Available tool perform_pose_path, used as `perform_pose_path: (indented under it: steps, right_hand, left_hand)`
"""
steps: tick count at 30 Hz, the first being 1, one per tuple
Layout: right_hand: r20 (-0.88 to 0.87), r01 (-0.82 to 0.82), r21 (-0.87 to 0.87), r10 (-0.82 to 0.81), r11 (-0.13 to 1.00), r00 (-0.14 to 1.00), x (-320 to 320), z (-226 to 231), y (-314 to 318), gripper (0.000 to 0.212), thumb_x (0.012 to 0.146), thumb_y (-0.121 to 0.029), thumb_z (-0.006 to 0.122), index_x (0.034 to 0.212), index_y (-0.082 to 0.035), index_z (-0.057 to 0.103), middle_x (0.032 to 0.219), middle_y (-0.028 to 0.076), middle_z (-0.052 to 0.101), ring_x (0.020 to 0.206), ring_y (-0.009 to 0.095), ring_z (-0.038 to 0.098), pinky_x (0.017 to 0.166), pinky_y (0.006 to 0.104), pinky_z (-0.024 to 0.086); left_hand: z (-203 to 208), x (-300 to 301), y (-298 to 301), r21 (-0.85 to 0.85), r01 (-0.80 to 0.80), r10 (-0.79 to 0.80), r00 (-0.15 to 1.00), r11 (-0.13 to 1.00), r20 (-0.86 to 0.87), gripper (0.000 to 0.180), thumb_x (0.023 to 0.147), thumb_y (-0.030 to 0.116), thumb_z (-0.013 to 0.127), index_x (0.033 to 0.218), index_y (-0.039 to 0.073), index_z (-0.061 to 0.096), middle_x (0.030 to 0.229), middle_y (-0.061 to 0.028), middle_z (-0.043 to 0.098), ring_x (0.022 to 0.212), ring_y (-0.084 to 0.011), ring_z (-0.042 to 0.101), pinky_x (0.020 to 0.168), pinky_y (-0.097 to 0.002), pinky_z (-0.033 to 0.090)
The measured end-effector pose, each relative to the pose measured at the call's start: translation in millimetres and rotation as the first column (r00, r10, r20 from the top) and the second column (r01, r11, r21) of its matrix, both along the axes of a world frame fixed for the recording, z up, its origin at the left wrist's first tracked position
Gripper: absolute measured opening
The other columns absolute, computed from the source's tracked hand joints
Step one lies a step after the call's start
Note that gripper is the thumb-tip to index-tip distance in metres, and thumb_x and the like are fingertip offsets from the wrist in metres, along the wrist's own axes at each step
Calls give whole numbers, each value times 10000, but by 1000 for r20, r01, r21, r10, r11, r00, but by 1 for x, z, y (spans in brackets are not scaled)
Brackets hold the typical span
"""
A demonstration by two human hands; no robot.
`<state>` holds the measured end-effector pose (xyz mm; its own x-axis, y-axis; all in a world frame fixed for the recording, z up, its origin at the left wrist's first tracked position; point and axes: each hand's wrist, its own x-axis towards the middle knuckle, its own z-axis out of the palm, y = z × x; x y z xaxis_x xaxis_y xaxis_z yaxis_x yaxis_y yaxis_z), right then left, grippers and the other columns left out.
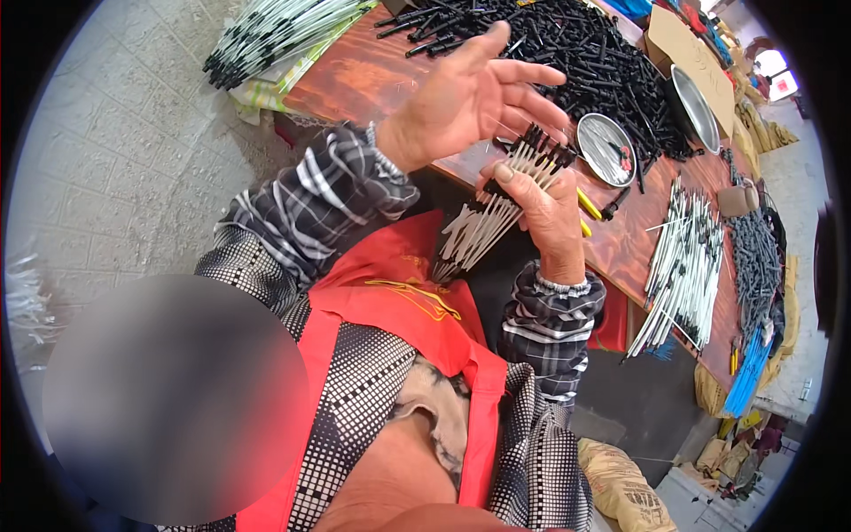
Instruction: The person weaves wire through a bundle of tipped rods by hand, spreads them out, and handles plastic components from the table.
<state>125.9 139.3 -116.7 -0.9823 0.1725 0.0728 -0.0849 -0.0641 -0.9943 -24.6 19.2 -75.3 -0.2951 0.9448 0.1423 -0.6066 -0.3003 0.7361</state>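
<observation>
My right hand [545, 199] is wrapped round a fanned bundle of thin white rods with black ends [486, 226], its thumb lying across them. The bundle slants over my lap at the table's near edge, with the black ends toward the far side. Just left of those ends, my left hand [470, 102] is raised with palm turned up and fingers apart, holding nothing I can make out. Beside my right hand, yellow-handled pliers [589, 204] lie partly hidden on the table. Beyond it sits a round metal dish [606, 149] with fine pin-like pieces inside.
On the reddish wooden table [350, 82] lies a large heap of black plastic parts [567, 53]. A metal bowl [694, 108] leans by a cardboard box [690, 62]. More white rods [683, 266], grey parts [755, 257] and blue rods [749, 374] lie right; another rod pile [279, 40] lies far left.
</observation>
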Motion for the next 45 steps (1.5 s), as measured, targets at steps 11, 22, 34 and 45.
perform_pose_path:
  steps: [11, 22, 34, 45]
  right_hand:
    - [-38, 6, -71, -8, 997, 999, -7, -2, -2, 296, 872, -279, 723, 992, -9, 703, 814, 64, 716, 682, 119, 676, 504, 184, 477]
    - [-35, 29, -123, -34, 992, 999, -1, 12, -8, 332, 883, -291, 732, 1049, -14, 656, 848, 67, 719, 695, 120, 681, 492, 189, 478]
    - [93, 52, -113, -42, 992, 995, 0, 21, -11, 243, 899, -208, 706, 996, 14, 706, 833, 100, 729, 690, 133, 696, 518, 199, 506]
    - [93, 97, -202, -80, 974, 992, -10, 25, -19, 217, 917, -177, 726, 1033, 2, 693, 873, 36, 707, 746, 111, 665, 673, 252, 531]
  left_hand:
    - [-1, 10, 25, -27, 10, -15, 985, 1000, -169, 822, 990, 669, 287, 1235, -38, 626, 1056, -258, 702, 1013, -282, 686, 963, -382, 495]
    - [23, 27, 25, -209, -50, 17, 987, 977, -157, 781, 1011, 619, 307, 1195, -66, 635, 1023, -216, 715, 958, -253, 700, 888, -357, 542]
    - [-6, 15, -15, -141, -246, 214, 955, 959, -205, 561, 1033, 432, 431, 1234, -61, 611, 1045, -183, 706, 1009, -256, 676, 923, -386, 519]
    - [4, 35, -33, -280, -504, 378, 835, 817, -399, 287, 852, 45, 732, 1130, 5, 673, 900, -46, 718, 733, -97, 695, 574, -217, 571]
